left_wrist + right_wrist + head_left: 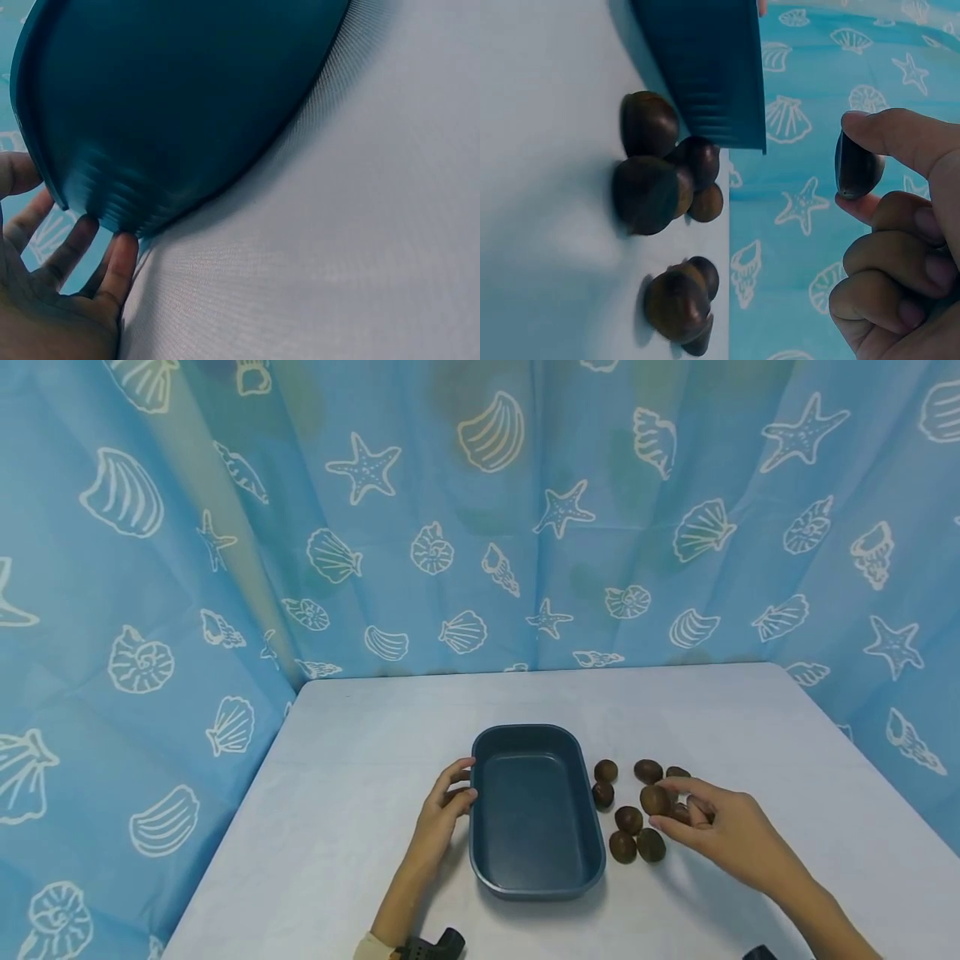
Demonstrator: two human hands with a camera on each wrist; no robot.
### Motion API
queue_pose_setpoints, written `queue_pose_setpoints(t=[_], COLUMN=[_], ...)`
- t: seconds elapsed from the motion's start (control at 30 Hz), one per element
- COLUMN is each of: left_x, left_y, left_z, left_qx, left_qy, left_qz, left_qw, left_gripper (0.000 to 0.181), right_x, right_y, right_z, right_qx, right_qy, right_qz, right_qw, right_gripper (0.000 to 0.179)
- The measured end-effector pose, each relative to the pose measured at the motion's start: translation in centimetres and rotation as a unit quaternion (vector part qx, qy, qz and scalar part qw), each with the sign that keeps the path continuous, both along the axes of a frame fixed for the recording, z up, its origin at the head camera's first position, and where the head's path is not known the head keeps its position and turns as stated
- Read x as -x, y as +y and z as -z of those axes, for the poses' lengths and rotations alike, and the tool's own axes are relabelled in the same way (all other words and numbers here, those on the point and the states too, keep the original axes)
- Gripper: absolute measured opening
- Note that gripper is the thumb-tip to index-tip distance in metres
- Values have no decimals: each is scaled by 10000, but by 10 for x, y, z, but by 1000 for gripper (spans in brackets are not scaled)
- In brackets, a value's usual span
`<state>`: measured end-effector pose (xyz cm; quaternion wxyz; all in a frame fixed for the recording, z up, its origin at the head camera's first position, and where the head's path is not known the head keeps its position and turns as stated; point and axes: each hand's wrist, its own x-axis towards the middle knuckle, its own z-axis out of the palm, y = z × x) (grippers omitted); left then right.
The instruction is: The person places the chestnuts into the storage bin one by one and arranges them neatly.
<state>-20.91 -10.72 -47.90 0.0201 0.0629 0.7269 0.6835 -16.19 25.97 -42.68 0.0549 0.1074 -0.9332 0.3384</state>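
Note:
A dark blue rectangular tray (536,814) stands on the white table. My left hand (435,827) is at its left side, and in the left wrist view the extended fingertips (124,251) rest against the outer wall. Between thumb and index finger, my right hand (723,827) pinches a brown chestnut (859,165), raised above the table. The other fingers of that hand are curled in. Several more chestnuts (628,820) lie in a loose group between the tray and the right hand, some partly hidden behind the hand. The tray's inside holds nothing.
The white-covered table (360,793) extends to both sides of the tray. A blue curtain (480,527) with shell and starfish prints hangs behind the table and along its left side. Two chestnuts (603,794) sit close against the tray's right wall.

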Motion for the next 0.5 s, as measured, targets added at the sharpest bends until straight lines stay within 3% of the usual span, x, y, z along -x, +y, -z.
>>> queue_pose_setpoints(t=[0.5], left_x=[1], left_y=[-1], left_z=[0], left_qx=[-90], left_qy=[48], left_qz=[62], left_qw=[9999], left_gripper=[45], right_x=[30], right_y=[-23], right_z=[-16], right_qx=[-57], right_qy=[-169], right_qz=[-562], right_qw=[9983], right_gripper=[52])
